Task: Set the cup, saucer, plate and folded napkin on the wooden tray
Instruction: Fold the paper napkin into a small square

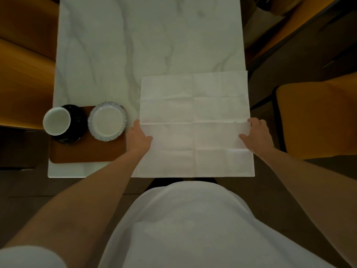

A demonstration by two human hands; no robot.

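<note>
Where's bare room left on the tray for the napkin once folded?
Near strip of the wooden tray, below the cup and glass plate. The far half is crowded. The table beyond the napkin is bare. Both hands, left and right, rest on its side edges.

White napkin [195,124]; white cup [56,120], saucer [74,124] seemingly black; grey-veined white table [150,45]; brown tray [90,151].
</note>
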